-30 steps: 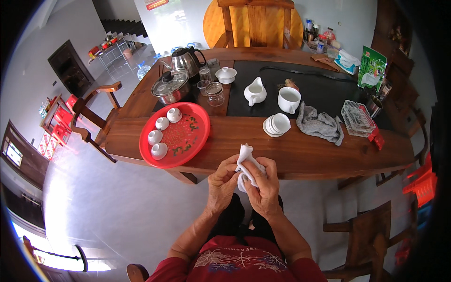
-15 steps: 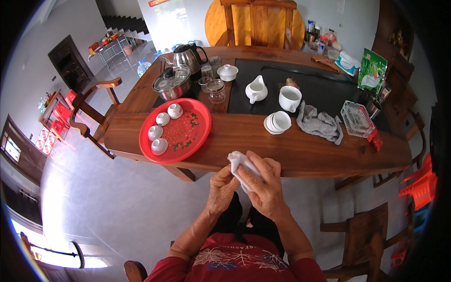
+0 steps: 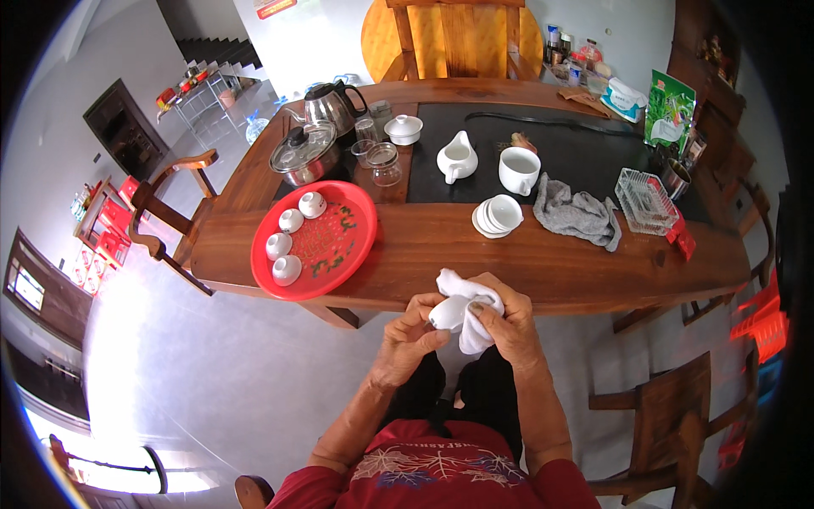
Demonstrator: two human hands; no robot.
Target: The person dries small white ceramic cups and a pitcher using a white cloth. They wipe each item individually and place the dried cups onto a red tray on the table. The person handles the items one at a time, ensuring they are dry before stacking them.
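Note:
In front of the table's near edge my left hand (image 3: pixel 402 346) grips a small white teacup (image 3: pixel 448 315) by its side, fingers closed on it. My right hand (image 3: pixel 514 329) presses a white cloth (image 3: pixel 477 338) against the cup, with part of the cloth bunched above the fingers. Left of my hands, a round red tray (image 3: pixel 329 243) carries several small white cups (image 3: pixel 287 270) along its left side. Beyond my hands stands a short stack of white teacups (image 3: pixel 503 213). Behind it are a white mug (image 3: pixel 519 171) and a white pitcher (image 3: pixel 457 158).
A crumpled grey towel (image 3: pixel 577 214) lies right of the stack, beside a clear ribbed tray (image 3: pixel 646 202). At the back left stand a lidded steel pot (image 3: pixel 303 154), a kettle (image 3: pixel 329 109), glass cups (image 3: pixel 385 165) and a lidded white bowl (image 3: pixel 403 130). A wooden chair (image 3: pixel 657 416) stands at right.
My hands have moved slightly apart, the right one shifting right with the cloth. The white teacup now shows between them, where before the cloth and fingers covered it.

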